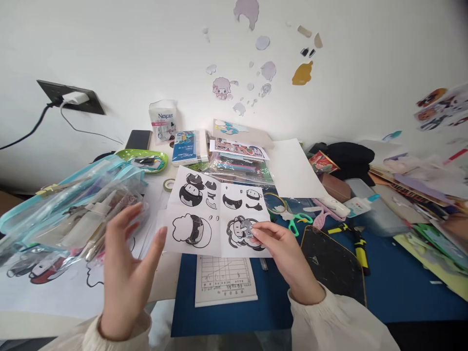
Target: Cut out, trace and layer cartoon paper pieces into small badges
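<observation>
A creased white sheet printed with black-and-white cartoon drawings [215, 195] lies in the middle, over the blue mat [226, 317]. My right hand [281, 253] pinches a small grey paper cut-out [247, 227] between thumb and fingertips, over the drawing at the sheet's lower right. My left hand [127, 273] is raised left of the sheet, with thumb and fingers spread and nothing in it. Below the sheet lies a ruled paper pad [226, 280] with handwriting on it.
Plastic bags of supplies [98, 214] are piled at left, near a green tray [161, 163]. Right of the sheet are green-handled scissors [298, 222], a black board [329, 263] and a yellow-black tool [360, 251]. A tape roll [168, 185] sits behind.
</observation>
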`<state>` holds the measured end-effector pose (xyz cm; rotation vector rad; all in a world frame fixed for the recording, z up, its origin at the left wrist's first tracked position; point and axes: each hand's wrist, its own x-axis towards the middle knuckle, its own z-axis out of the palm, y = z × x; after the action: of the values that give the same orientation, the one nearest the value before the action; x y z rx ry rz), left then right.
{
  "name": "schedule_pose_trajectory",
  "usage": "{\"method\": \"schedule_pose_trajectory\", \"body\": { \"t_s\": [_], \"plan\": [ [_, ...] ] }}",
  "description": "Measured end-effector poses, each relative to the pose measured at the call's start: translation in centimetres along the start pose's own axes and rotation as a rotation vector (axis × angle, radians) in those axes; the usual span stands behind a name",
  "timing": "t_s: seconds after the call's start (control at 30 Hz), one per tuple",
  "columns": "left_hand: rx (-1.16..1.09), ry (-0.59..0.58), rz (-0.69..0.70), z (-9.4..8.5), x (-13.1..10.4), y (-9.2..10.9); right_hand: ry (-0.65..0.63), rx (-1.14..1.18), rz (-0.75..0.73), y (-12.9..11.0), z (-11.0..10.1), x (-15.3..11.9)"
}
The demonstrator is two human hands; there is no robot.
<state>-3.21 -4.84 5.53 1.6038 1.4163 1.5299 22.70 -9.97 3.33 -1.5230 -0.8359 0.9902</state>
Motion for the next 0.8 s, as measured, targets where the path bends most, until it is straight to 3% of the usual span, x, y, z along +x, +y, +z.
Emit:
{"method": "schedule_pose_trajectory", "body": {
  "t_s": [0.1,0.2,0.37,0.6,0.7,0.8],
  "plan": [
    [-0.061,-0.204,-0.235,0.7,0.3,-1.3,0.03,0.022,0.045,0.4,-1.6,-0.1],
    [-0.116,-0.241,-0.287,1.8,0.3,-1.3,0.077,0.037,0.058,0.7,-3.8,0.0],
    [-0.211,-0.22,-0.262,1.6,-0.7,0.4,0.088,0.035,0.064,0.6,-6.4,0.4],
    [-0.203,-0.269,-0.168,0.7,-3.3,3.6,-0.011,0.009,0.101,-0.1,-5.8,0.8],
    [-0.224,-0.392,-0.072,1.7,-4.2,5.4,-0.041,0.048,0.122,-0.3,-5.8,0.9],
    [-0.219,-0.615,0.041,3.1,-4.9,6.6,-0.061,0.105,0.136,-0.3,-6.4,1.0]
  ]
}}
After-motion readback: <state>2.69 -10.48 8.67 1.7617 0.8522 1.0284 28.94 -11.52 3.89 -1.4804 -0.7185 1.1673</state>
